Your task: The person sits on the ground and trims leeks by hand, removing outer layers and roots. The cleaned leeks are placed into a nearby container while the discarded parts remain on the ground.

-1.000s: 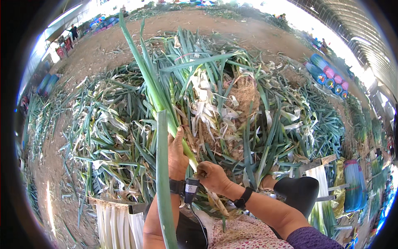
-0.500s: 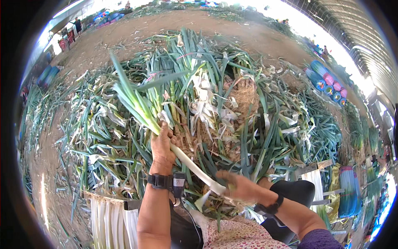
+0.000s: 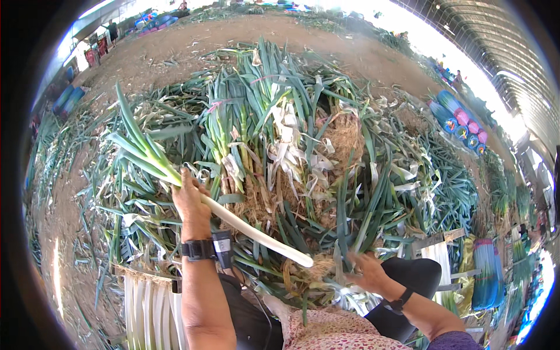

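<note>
A long leek (image 3: 254,234) slants across in front of me, its white stem bare and its green leaves fanned out to the upper left. Around the stem, just below the leaves, my left hand (image 3: 192,201) is closed. The stem's pale butt end points to the lower right, beside a tan tuft of roots (image 3: 322,267). My right hand (image 3: 372,274) is apart from the leek, above my right knee, its fingers spread and slightly blurred; I see nothing in them. Beyond both hands lies a heap of untrimmed leeks (image 3: 233,128) with roots and dry skins.
Trimmed white leek stems (image 3: 149,309) lie in a rack at my lower left, and more white stems (image 3: 437,259) are racked at the right. Leek leaves litter the ground around. Wrapped bundles (image 3: 458,116) lie at the far right, near a blue-wrapped bundle (image 3: 489,274) closer in.
My left hand has moved left with the leek, swinging its leaves away to the left. My right hand has come off the butt end and moved right.
</note>
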Demonstrator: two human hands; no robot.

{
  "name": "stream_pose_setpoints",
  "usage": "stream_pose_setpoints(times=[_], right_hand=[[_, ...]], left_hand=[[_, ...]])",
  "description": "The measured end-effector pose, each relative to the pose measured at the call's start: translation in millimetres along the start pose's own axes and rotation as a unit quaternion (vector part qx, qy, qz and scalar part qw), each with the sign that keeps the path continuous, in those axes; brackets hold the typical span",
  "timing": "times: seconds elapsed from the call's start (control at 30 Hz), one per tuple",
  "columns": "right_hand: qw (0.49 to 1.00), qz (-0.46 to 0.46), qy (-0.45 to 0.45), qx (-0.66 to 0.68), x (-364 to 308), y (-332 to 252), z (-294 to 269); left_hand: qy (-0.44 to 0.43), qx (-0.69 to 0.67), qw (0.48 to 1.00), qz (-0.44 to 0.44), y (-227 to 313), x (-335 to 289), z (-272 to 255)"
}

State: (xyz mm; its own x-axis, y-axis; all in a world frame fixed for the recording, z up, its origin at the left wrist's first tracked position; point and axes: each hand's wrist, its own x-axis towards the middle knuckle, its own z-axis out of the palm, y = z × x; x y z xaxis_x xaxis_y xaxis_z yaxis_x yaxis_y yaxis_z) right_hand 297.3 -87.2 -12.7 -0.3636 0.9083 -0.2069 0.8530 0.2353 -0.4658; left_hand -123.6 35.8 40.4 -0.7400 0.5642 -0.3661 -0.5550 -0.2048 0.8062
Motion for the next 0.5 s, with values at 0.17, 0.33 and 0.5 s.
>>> stream_pose_setpoints(times=[0.17,0.33,0.5], right_hand=[[0.987,-0.126,0.058,0.077,60,-84,14],[0.845,0.019,-0.144,0.515,80,-68,40],[0.721,0.040,-0.299,0.624,108,-97,26]], left_hand=[[-0.107,-0.113,0.988,-0.013,-30,-21,8],[-0.340,-0.270,0.891,-0.135,-35,-29,12],[-0.340,-0.274,0.878,-0.196,-44,-39,7]])
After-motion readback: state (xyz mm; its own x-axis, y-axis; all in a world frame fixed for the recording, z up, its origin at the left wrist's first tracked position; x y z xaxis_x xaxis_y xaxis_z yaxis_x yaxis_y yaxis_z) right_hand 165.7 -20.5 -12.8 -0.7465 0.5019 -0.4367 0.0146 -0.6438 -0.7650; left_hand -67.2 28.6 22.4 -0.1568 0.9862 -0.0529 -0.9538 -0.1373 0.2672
